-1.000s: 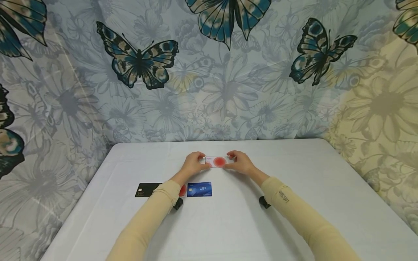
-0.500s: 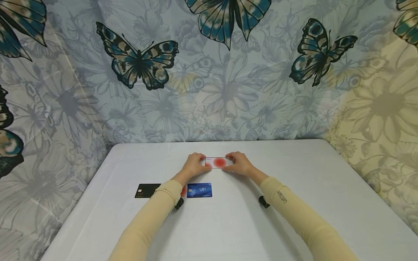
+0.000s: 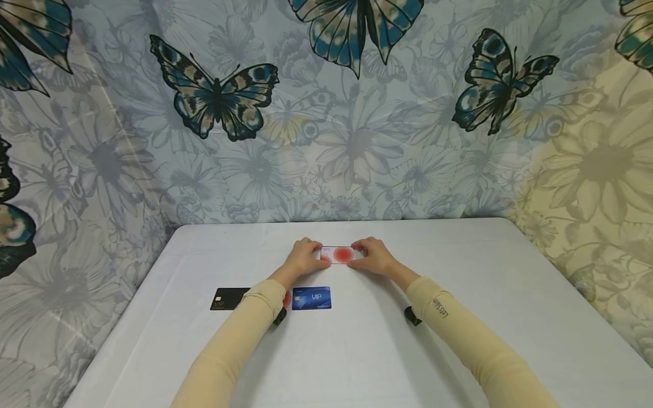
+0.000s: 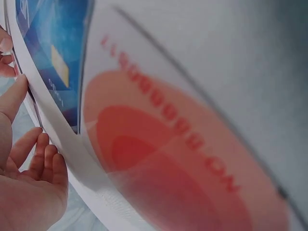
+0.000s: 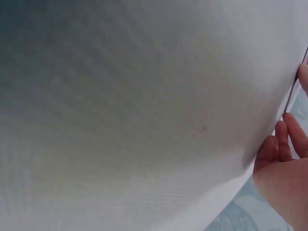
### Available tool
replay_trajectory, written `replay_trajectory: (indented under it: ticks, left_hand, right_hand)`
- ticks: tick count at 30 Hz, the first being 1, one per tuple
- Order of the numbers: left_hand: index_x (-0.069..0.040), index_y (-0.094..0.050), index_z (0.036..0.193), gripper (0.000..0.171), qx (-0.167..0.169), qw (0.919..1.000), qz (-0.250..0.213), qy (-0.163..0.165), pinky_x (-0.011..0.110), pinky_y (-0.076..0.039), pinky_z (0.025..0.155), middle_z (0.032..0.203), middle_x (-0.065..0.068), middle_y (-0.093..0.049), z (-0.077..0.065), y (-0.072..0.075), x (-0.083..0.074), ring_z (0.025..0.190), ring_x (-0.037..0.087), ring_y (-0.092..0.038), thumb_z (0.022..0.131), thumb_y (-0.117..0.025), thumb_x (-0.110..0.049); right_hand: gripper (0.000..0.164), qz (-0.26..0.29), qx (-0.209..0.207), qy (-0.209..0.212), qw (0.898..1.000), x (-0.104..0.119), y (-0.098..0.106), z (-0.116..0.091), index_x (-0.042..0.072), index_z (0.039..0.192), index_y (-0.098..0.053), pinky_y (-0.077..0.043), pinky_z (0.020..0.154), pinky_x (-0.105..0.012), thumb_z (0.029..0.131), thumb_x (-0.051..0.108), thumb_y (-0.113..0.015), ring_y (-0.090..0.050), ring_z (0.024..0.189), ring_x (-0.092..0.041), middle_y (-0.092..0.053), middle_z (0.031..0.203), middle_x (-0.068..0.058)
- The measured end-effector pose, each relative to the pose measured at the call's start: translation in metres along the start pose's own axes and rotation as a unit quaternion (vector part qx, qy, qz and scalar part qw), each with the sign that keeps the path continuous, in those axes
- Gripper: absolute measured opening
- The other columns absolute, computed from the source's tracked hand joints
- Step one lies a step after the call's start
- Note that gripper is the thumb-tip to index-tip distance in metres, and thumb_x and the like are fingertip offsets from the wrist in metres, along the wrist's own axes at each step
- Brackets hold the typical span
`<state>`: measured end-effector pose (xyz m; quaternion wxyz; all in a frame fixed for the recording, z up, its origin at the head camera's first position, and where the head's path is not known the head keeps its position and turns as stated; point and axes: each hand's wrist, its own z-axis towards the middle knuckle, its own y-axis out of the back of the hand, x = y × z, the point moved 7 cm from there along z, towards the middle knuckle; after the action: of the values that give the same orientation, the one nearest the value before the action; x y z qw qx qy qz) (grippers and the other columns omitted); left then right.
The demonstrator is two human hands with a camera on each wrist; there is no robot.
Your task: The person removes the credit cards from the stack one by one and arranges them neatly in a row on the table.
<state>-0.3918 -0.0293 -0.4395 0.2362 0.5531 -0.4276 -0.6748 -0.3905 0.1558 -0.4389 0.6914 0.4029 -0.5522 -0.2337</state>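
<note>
Toward the far side of the table, a white card with red circles point(image 3: 343, 255) lies flat between my two hands. The left hand point(image 3: 300, 258) pinches its left end, thumb on the near edge and fingertips on the far edge. At the other end my right hand point(image 3: 378, 256) pinches it the same way. Nearer to me is a row of cards: a black VIP card point(image 3: 229, 298), a second white-and-red card point(image 4: 159, 178) and a blue VIP card point(image 3: 312, 298). My left sleeve partly covers the black card and most of the second white one.
A white cloth covers the table point(image 3: 357, 351). Behind it hangs a butterfly-and-flower backdrop point(image 3: 357, 147), close to the table's far edge. Black wrist devices point(image 3: 412, 316) sit under both cuffs.
My right hand's fingertips have moved slightly left along the white-and-red card's end. The left hand has barely shifted. The cards in the row have stayed in place.
</note>
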Motion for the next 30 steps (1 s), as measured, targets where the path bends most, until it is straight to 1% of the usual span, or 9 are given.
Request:
replay_trajectory:
  ticks: [4, 11, 15, 21, 24, 27, 30]
  left_hand:
    - [-0.001, -0.062, 0.127, 0.055, -0.003, 1.0000, -0.001, -0.004, 0.043, -0.040, 0.100, 0.119, 0.016, -0.055, -0.0003, 0.0023, -0.0017, 0.114, 0.032, -0.048, 0.083, -0.078, -0.029]
    - [0.000, -0.064, 0.124, 0.050, -0.013, 0.9998, -0.005, -0.013, 0.042, -0.039, 0.101, 0.118, 0.016, -0.057, -0.0024, 0.0055, -0.0041, 0.116, 0.034, -0.049, 0.083, -0.078, -0.026]
    - [0.000, -0.064, 0.123, 0.050, -0.014, 0.9998, -0.005, -0.012, 0.042, -0.039, 0.101, 0.118, 0.016, -0.057, -0.0024, 0.0053, -0.0041, 0.115, 0.033, -0.049, 0.083, -0.079, -0.026]
    - [0.000, -0.064, 0.123, 0.050, -0.012, 0.9998, -0.008, -0.009, 0.041, -0.040, 0.101, 0.117, 0.016, -0.057, -0.0027, 0.0048, -0.0031, 0.114, 0.033, -0.049, 0.083, -0.079, -0.026]
    - [0.000, -0.064, 0.122, 0.050, -0.013, 0.9998, -0.010, -0.013, 0.041, -0.040, 0.100, 0.115, 0.015, -0.058, -0.0019, 0.0048, -0.0030, 0.114, 0.032, -0.049, 0.083, -0.079, -0.027]
    - [0.001, -0.064, 0.122, 0.051, -0.014, 0.9996, -0.016, -0.017, 0.041, -0.039, 0.101, 0.115, 0.015, -0.060, -0.0004, 0.0047, -0.0027, 0.113, 0.032, -0.050, 0.083, -0.079, -0.028]
    - [0.001, -0.062, 0.124, 0.053, -0.016, 0.9994, -0.028, -0.016, 0.041, -0.038, 0.102, 0.116, 0.014, -0.062, 0.0009, 0.0046, -0.0018, 0.115, 0.031, -0.051, 0.083, -0.078, -0.028]
  right_hand:
    - [0.049, 0.006, 0.001, -0.004, 1.000, 0.0015, 0.0007, -0.0013, 0.002, 0.122, -0.063, -0.041, 0.092, -0.045, 0.082, 0.026, -0.078, -0.048, 0.105, -0.031, -0.058, 0.109, -0.013]
    - [0.047, -0.006, 0.000, 0.005, 1.000, 0.0036, 0.0011, -0.0011, 0.000, 0.121, -0.063, -0.042, 0.092, -0.045, 0.084, 0.025, -0.077, -0.048, 0.103, -0.031, -0.057, 0.107, -0.013]
    - [0.046, -0.009, 0.001, 0.005, 1.000, 0.0038, 0.0007, -0.0009, 0.001, 0.121, -0.063, -0.041, 0.095, -0.045, 0.084, 0.025, -0.076, -0.048, 0.106, -0.031, -0.058, 0.109, -0.013]
    - [0.046, -0.007, 0.000, 0.010, 1.000, 0.0044, 0.0009, -0.0014, 0.000, 0.120, -0.064, -0.041, 0.094, -0.046, 0.084, 0.025, -0.077, -0.048, 0.105, -0.032, -0.058, 0.107, -0.013]
    - [0.046, -0.011, 0.002, 0.007, 1.000, 0.0038, 0.0007, -0.0012, 0.001, 0.121, -0.064, -0.041, 0.094, -0.046, 0.084, 0.026, -0.077, -0.049, 0.105, -0.032, -0.058, 0.109, -0.013]
    - [0.047, -0.013, 0.000, 0.006, 1.000, 0.0037, 0.0010, -0.0006, 0.001, 0.122, -0.063, -0.041, 0.094, -0.046, 0.085, 0.027, -0.077, -0.049, 0.104, -0.031, -0.060, 0.108, -0.013]
    - [0.048, -0.001, -0.005, 0.013, 1.000, 0.0058, 0.0021, -0.0014, 0.000, 0.123, -0.062, -0.042, 0.092, -0.044, 0.084, 0.024, -0.077, -0.051, 0.100, -0.030, -0.062, 0.105, -0.012]
